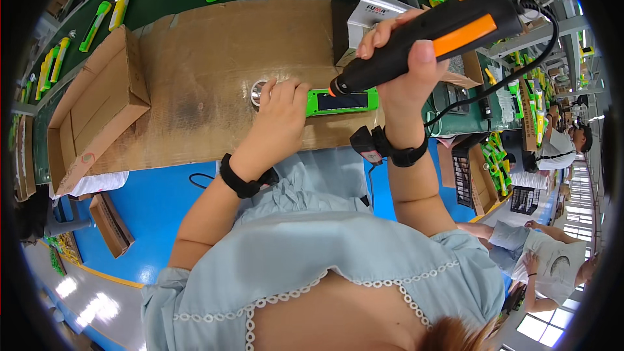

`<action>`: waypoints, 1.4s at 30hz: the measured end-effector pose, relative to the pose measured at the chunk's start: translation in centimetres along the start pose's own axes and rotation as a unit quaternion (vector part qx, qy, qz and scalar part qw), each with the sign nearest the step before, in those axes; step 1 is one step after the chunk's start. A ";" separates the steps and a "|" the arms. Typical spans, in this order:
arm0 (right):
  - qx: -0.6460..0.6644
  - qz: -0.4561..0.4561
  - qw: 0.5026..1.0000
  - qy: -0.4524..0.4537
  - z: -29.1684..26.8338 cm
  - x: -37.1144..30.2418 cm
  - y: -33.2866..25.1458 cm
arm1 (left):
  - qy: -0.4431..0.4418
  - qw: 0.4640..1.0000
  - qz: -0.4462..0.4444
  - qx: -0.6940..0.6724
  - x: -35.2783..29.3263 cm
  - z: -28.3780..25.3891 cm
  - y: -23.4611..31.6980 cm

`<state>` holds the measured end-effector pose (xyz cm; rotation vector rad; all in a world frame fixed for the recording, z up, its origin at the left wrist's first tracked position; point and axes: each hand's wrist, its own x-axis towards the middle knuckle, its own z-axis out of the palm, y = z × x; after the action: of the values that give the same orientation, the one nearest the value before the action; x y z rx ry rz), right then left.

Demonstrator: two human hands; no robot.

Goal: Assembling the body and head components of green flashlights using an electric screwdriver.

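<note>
A green flashlight (344, 101) with a dark rectangular panel lies across the cardboard sheet. My left hand (282, 109) is closed over its left part, and a round silver lens end (257, 93) shows past the fingers. In my right hand (416, 68) is a black electric screwdriver (478, 19) with an orange strip. It slants down to the left, and its tip is at the panel's upper left corner; whether the bit sits in a screw is too small to tell. A black cord runs from the screwdriver's rear, down at the right.
Left of the cardboard sheet (208, 39) stands an open cardboard box (97, 110). A dark grey and white box (364, 13) is at the back right. Yellow and green flashlights (121, 6) lie along the green bench. Black crates (463, 172) are low at right; other people (552, 260) are farther off.
</note>
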<state>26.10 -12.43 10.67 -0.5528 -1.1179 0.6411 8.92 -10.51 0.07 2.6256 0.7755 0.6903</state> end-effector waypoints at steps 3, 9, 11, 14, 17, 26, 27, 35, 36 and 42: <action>-0.001 0.011 1.000 -0.005 0.6 -0.3 0.8 | 0.006 1.000 -0.002 0.006 -0.2 0.1 0.2; -0.018 0.026 0.999 -0.006 1.0 -0.1 1.5 | 0.013 1.000 0.006 0.003 -0.2 0.1 0.1; -0.018 0.033 0.999 -0.005 1.0 0.0 1.5 | 0.015 1.000 0.008 0.002 -0.1 0.1 0.0; -0.020 0.027 0.999 -0.007 1.1 0.1 1.6 | 0.016 1.000 0.011 -0.001 0.0 0.1 -0.2; -0.015 0.032 0.999 0.005 1.0 -0.1 1.8 | 0.013 1.000 0.011 -0.008 0.1 0.1 -0.2; -0.047 0.092 0.992 -0.078 0.3 0.2 3.7 | 0.006 0.998 0.006 -0.063 1.0 -0.2 -0.7; -0.052 0.102 0.990 -0.081 0.3 0.3 3.8 | 0.010 0.998 0.006 -0.065 1.1 -0.2 -0.7; -0.071 0.101 0.989 -0.077 0.3 0.5 4.3 | 0.006 1.000 0.013 -0.022 1.4 -0.2 -0.7; -0.059 0.101 0.990 -0.074 0.3 0.4 4.5 | 0.007 1.000 0.014 -0.012 1.5 -0.2 -0.7; -0.055 0.021 0.998 -0.023 0.6 1.0 2.0 | -0.035 0.999 0.016 0.023 1.6 -0.8 -0.5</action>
<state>25.44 -10.24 10.11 -0.6589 -1.1928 0.6340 9.47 -9.01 1.07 2.6929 0.7388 0.5911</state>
